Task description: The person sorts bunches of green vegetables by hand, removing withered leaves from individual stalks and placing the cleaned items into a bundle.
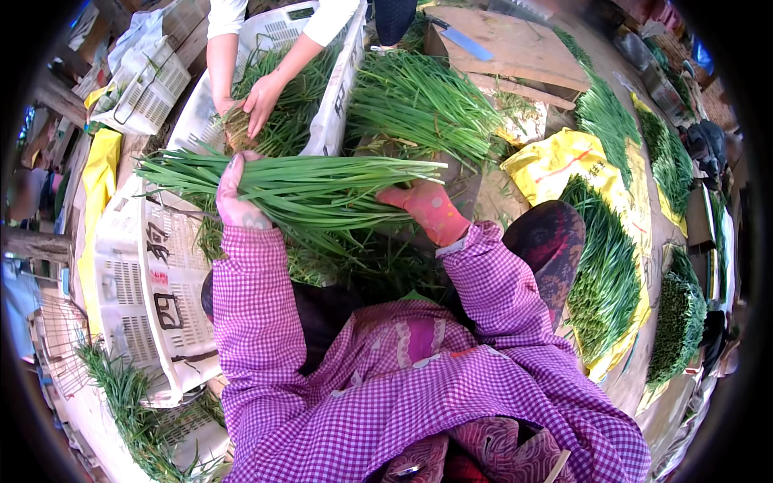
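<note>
A bunch of long green garlic chives [329,181] lies level across both my hands, its pale stem ends pointing right. My left hand [232,196], in a thin patterned glove, grips it near the leafy end, the thumb side showing on top. Under the stem end, my right hand [426,208] is closed around the bunch in a pinkish dotted glove; some of its fingers are hidden behind the leaves. Below the bunch, loose chive leaves [386,265] lie between my knees. Just past it a larger pile of chives [423,102] is spread out.
Opposite me, a co-worker's hands [263,102] hold a clump over a white plastic crate [335,90] of greens. Another white crate [175,290] stands at my left. A knife [465,42] rests on a wooden board [513,57]. Stacked chives [604,278] lie on yellow sacking [567,160] at right.
</note>
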Motion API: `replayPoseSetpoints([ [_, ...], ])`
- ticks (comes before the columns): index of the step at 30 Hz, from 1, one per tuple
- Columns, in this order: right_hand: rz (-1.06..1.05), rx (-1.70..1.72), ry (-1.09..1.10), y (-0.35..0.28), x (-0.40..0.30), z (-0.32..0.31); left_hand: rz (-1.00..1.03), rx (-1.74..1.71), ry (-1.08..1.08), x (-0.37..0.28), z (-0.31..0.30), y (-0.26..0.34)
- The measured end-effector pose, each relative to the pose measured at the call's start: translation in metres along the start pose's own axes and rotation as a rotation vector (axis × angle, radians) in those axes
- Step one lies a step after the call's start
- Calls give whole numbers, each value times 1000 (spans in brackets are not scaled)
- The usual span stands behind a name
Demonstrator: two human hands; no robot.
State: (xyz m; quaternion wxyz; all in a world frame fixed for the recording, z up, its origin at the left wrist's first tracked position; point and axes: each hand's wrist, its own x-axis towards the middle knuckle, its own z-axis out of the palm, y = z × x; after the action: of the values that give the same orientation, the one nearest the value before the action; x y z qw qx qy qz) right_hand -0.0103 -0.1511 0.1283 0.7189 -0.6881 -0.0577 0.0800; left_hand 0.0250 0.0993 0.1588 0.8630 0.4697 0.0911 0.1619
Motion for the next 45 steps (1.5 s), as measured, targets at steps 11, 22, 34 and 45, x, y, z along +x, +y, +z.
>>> replayPoseSetpoints([
  [11,2,155,-117,2,-2,-51,36,-273,37,15,-22,18],
  [22,44,-615,-85,29,0,-74,121,-382,49,42,-57,28],
  [34,-396,-703,213,13,9,-51,29,-280,269,44,-62,35],
  [45,-170,-754,26,14,-4,-23,73,-258,314,43,-47,18],
])
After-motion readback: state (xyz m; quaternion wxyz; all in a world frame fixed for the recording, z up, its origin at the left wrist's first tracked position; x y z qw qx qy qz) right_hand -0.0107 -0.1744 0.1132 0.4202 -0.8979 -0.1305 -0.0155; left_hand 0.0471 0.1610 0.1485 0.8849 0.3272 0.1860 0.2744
